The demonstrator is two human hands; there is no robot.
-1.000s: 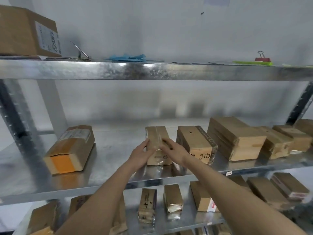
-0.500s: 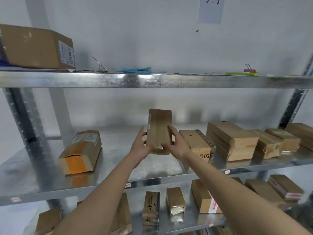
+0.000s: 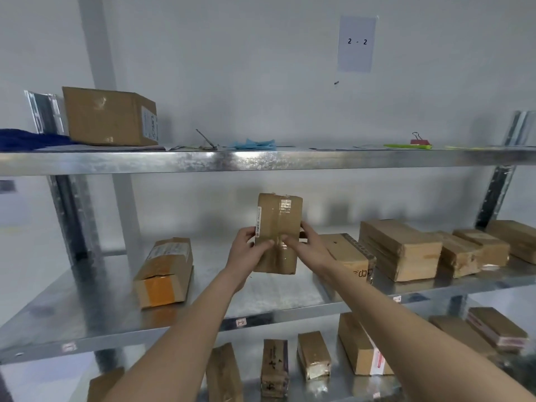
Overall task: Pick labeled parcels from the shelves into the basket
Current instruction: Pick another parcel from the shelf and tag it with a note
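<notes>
the fingers (image 3: pixel 262 244) of the left hand (image 3: pixel 246 258) curl round the left edge of a small taped parcel (image 3: pixel 278 232), thumb pressed across its front; the right hand (image 3: pixel 309 250) grips the opposite edge, its thumb lying on the clear tape and its other fingers wrapped behind the right side; the parcel stands upright in the air, clear of the middle shelf (image 3: pixel 261 288), above that shelf's middle stretch, with a narrow white label running down its left front edge; the basket is not in view.

on the middle shelf a brown parcel with an orange patch (image 3: pixel 164 272) lies toward the left front edge; a box with black print (image 3: pixel 349 256) sits just right of the hands, partly hidden by the right forearm; a row of wrapped brown parcels (image 3: pixel 400 249) runs on to the right end; the top shelf (image 3: pixel 261 161) carries a large cardboard box (image 3: pixel 108 117) at its left end, a blue cloth scrap (image 3: pixel 255 144) near the middle and a red binder clip (image 3: pixel 419 139) toward the right; the lowest shelf in view holds more small parcels (image 3: pixel 274 368); a paper sign reading 2 - 2 (image 3: pixel 356 43) hangs on the wall above.
</notes>
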